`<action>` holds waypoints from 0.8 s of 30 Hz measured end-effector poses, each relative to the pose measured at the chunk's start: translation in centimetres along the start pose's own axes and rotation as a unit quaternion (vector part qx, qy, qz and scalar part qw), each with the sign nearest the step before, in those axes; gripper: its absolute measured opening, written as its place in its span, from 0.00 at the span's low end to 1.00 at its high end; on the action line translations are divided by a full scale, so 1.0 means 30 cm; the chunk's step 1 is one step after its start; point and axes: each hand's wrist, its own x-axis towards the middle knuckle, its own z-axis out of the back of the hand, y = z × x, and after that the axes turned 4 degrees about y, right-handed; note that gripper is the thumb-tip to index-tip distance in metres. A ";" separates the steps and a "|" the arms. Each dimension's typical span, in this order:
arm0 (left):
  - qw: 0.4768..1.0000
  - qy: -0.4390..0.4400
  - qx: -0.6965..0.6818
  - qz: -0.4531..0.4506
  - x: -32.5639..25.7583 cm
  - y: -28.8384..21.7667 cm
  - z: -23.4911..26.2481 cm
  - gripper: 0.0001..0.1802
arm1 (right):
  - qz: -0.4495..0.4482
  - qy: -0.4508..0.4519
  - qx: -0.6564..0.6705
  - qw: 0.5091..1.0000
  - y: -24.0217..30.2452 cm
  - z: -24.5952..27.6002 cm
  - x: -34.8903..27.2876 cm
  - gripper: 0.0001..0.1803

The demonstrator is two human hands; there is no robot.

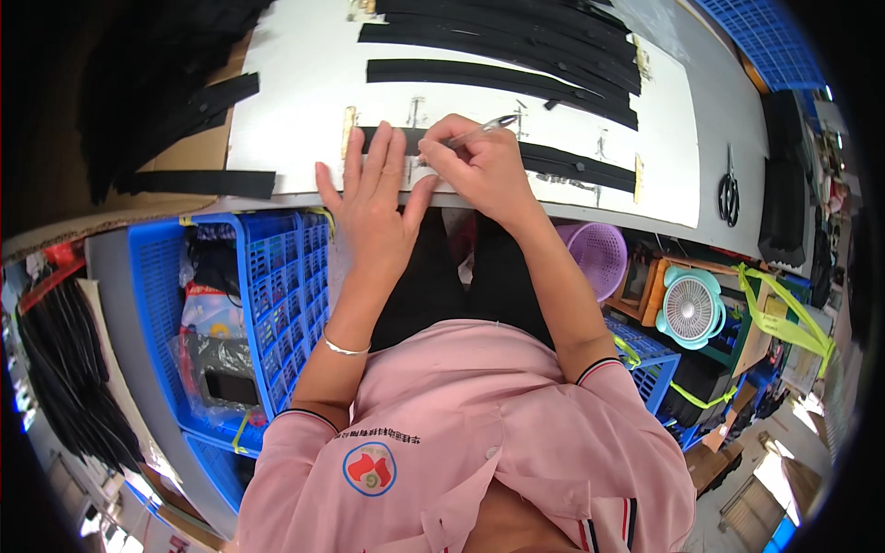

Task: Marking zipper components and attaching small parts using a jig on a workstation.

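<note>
Left hand: our left hand (pixel 369 198) lies flat, fingers spread, at the near edge of the table (pixel 728 120), pressing down the left end of a black strip (pixel 562 164). Its grip is fully open and clasps nothing.

Right hand: our right hand (pixel 479 164) is closed around a pen (pixel 479 131), tip toward the strip, just beside the left hand.

Work piece: the black strip lies flat on a white board (pixel 304 101), parallel to the table's near edge, running from the left hand toward the right. Small yellowish tabs sit at either end of it.

Progress: we judge the marking to be in hand. The pen is at the strip's left end; whether marks already exist on it we cannot tell. More black strips (pixel 516 51) lie stacked toward the far edge, and further ones (pixel 198 106) overhang the board's left edge, so several pieces appear to remain.

Surface: grey table top, the white board covering most of it; scissors (pixel 729 192) rest near the right edge.

Room: below the near edge stand blue crates (pixel 277 295), a purple basket (pixel 599 253) and a small fan (pixel 691 309).
</note>
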 end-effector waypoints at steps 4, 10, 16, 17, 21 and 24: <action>1.000 -0.006 -0.017 0.002 -0.009 0.008 -0.004 0.34 | 0.001 -0.149 0.058 0.987 0.024 0.081 -0.073 0.05; 1.000 -0.009 -0.011 -0.005 -0.007 0.003 -0.004 0.34 | -0.017 -0.216 -0.013 0.976 -0.083 0.187 -0.132 0.05; 1.000 -0.002 -0.013 -0.002 -0.007 0.001 -0.002 0.33 | -0.014 -0.209 -0.044 0.977 -0.110 0.185 -0.128 0.05; 1.000 -0.003 -0.015 -0.002 -0.008 0.001 -0.003 0.33 | -0.020 -0.202 -0.042 0.978 -0.105 0.187 -0.126 0.05; 1.000 0.007 -0.003 -0.003 -0.005 -0.005 0.004 0.35 | -0.014 -0.201 -0.088 0.976 -0.120 0.178 -0.122 0.05; 1.000 0.011 0.006 0.002 0.005 -0.033 0.015 0.34 | -0.004 -0.207 -0.098 0.973 -0.119 0.177 -0.122 0.05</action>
